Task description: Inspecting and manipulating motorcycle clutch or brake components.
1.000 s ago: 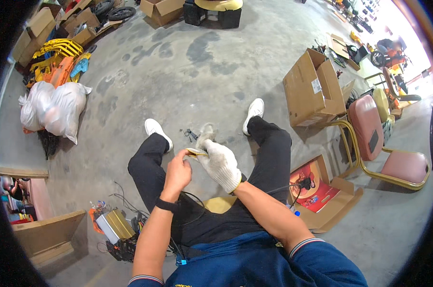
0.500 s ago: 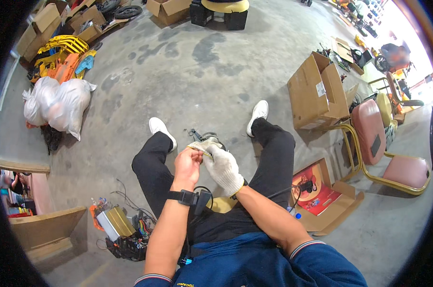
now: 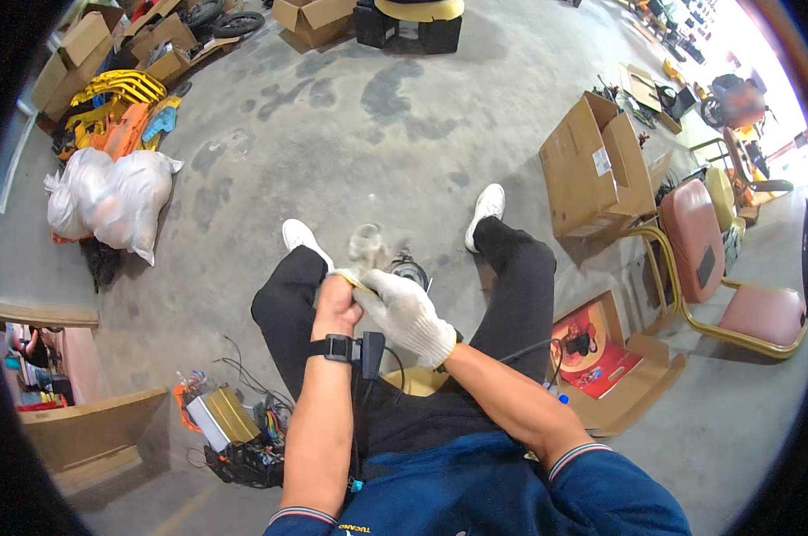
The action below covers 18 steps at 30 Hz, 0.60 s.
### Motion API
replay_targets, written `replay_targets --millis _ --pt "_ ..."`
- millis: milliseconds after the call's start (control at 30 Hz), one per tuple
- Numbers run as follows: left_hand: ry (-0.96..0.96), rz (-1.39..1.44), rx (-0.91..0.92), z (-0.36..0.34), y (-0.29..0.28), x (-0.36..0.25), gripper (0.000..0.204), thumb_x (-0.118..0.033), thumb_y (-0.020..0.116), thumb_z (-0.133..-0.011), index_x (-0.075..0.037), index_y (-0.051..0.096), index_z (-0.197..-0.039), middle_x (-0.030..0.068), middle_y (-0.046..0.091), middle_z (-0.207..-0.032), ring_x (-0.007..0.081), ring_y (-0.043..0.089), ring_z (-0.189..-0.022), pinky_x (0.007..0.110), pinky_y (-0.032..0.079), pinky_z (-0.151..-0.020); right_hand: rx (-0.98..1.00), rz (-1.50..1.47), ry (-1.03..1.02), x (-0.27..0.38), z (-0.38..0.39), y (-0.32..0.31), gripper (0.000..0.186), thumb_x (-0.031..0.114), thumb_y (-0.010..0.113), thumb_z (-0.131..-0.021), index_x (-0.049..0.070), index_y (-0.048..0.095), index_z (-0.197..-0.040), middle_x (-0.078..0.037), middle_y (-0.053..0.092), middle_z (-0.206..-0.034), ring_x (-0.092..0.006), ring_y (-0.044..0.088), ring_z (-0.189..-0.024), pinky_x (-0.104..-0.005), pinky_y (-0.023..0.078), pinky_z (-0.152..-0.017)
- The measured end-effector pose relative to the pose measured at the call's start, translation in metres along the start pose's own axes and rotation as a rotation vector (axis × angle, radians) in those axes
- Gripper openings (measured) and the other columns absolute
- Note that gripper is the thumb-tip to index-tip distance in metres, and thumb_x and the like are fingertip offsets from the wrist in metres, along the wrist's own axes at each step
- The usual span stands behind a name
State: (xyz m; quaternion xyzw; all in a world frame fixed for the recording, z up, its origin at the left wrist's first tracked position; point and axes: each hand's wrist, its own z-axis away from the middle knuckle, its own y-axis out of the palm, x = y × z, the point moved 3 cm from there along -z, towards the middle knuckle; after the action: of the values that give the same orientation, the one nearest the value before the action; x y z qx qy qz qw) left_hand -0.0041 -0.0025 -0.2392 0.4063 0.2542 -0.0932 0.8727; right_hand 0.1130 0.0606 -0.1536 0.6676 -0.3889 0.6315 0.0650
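My left hand (image 3: 337, 299) is bare at the wrist and lower palm, with its fingers inside a white knit glove (image 3: 366, 247). The glove's finger end points up and is smeared by motion, so I cannot make out the fingers. My right hand (image 3: 410, 313) wears a matching white glove. Its fingers pinch the yellow-edged cuff of the other glove at the base of my left thumb. Just beyond my hands, a black coiled cable (image 3: 408, 268) lies on the floor between my feet, partly hidden by them.
At lower left sits a pile of wired electronic parts (image 3: 234, 424). White bags (image 3: 118, 196) lie farther left. To the right stand a tall cardboard box (image 3: 587, 170), a flat open carton (image 3: 614, 366) and pink-cushioned chairs (image 3: 690, 232). A person (image 3: 739, 100) is far right.
My left hand has slid into the glove, whose finger end now sticks up beyond it. My right hand has moved slightly left and keeps hold of the cuff.
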Motion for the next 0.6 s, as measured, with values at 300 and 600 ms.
replay_targets --millis 300,600 --pt "0.085 0.031 -0.156 0.001 -0.012 0.004 0.032 -0.025 0.056 -0.107 -0.003 0.065 -0.127 0.0107 0.072 -0.107 0.0231 0.071 -0.097 0.037 0.061 -0.082 0.060 -0.036 -0.051 0.020 -0.021 0.004 0.010 0.010 0.066 -0.093 0.002 0.067 -0.098 -0.021 0.066 -0.085 -0.0392 0.067 -0.082 -0.0434 0.052 -0.073" --pt "0.121 -0.586 0.125 -0.015 0.004 -0.008 0.046 -0.038 0.045 -0.108 -0.001 0.063 -0.130 0.0144 0.070 -0.122 0.0265 0.066 -0.113 0.038 0.049 -0.104 0.149 0.085 -0.243 0.026 -0.014 0.005 0.012 0.009 0.068 -0.090 0.004 0.068 -0.100 -0.018 0.069 -0.094 -0.0384 0.067 -0.092 -0.0445 0.052 -0.079"
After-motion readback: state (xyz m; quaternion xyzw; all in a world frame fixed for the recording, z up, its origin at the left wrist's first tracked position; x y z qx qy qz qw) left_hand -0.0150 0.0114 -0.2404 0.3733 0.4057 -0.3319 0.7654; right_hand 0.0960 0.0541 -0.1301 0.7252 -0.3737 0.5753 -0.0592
